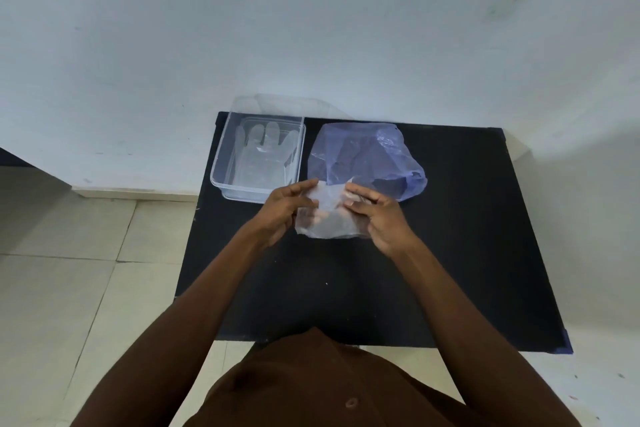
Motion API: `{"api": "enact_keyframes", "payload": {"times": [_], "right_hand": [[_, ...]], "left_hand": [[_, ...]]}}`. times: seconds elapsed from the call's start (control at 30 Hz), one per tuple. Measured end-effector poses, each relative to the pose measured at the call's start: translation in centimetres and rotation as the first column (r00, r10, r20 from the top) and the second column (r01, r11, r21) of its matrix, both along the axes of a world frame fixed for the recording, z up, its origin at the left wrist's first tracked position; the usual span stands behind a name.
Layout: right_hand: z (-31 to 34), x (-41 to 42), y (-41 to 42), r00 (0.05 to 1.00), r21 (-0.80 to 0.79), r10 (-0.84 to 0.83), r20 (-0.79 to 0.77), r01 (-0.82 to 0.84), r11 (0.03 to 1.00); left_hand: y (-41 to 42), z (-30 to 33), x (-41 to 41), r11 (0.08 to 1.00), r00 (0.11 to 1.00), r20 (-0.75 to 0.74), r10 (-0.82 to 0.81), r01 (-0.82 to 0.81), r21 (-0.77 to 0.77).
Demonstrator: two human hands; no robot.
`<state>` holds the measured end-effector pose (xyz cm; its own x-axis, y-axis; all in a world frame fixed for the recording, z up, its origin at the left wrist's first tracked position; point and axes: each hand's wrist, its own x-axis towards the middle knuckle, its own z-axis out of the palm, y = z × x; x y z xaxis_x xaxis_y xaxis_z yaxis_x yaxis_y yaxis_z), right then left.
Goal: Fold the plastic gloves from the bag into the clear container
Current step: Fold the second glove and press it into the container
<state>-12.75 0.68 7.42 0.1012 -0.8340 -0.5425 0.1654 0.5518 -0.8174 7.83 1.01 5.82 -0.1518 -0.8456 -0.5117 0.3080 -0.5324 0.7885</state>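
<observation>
Two hands, left (282, 210) and right (377, 217), pinched one glove (327, 218); one container (258, 158) held another glove; one bag (367, 159) lay beside.

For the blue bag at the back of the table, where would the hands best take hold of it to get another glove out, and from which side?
Probably at the near edge of the blue bag, coming from the person's side. Its loose rim seems to lie there, just beyond the right hand, while the far end looks closed and bunched. Both hands hold a glove now, so that must go first.
</observation>
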Motion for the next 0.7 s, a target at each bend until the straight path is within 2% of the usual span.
{"api": "enact_keyframes", "payload": {"times": [0.23,0.33,0.47,0.57,0.7], "right_hand": [[2.7,6.0,-4.2,0.996,-0.165,-0.006,-0.084,-0.008,0.986],[2.8,8.8,-5.8,0.997,-0.17,-0.01,-0.071,-0.002,0.985],[2.4,12.1,-8.0,0.986,-0.205,0.004,-0.167,-0.039,0.978],[2.0,14.2,-9.4,0.962,-0.275,0.013,-0.273,-0.091,0.957],[0.9,16.3,-10.6,0.89,-0.353,-0.024,-0.455,-0.155,0.923]], "left_hand": [[-3.6,2.0,5.1,0.989,0.985,0.116,0.127,-0.116,-0.095],[-4.6,2.2,7.2,0.979,0.967,0.19,0.167,-0.14,-0.15],[-6.0,2.1,9.7,0.964,0.943,0.262,0.206,-0.149,-0.219],[-7.2,1.7,11.4,0.934,0.898,0.387,0.211,-0.069,-0.35],[-8.7,0.3,13.3,0.828,0.781,0.562,0.272,0.107,-0.55]]}}
